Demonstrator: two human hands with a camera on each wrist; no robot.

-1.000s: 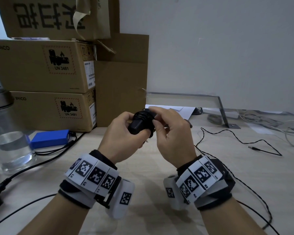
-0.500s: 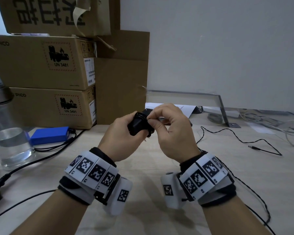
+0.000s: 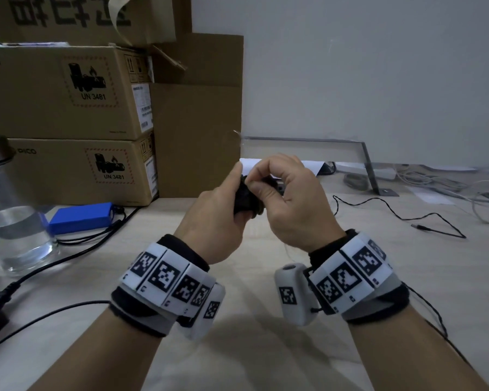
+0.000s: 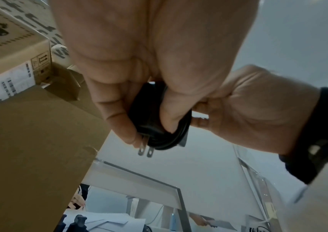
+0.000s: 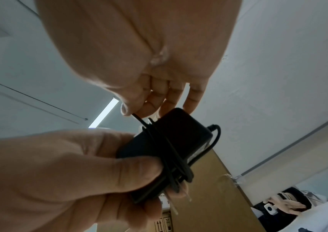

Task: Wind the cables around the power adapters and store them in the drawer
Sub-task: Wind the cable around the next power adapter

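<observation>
Black adapter (image 5: 171,150) in left hand (image 3: 215,218)

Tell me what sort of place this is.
Probably an office or lab storeroom desk: stacked cardboard shipping boxes with battery hazard labels, loose cables across a pale desk, and a blue battery pack.

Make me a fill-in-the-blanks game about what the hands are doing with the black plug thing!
1. The left hand grips a ____ power adapter.
2. The cable is wound ____ the adapter.
3. The right hand pinches the cable's loose ____.
4. The block lying by the cardboard boxes is ____.

Missing words: black; around; end; blue
</observation>
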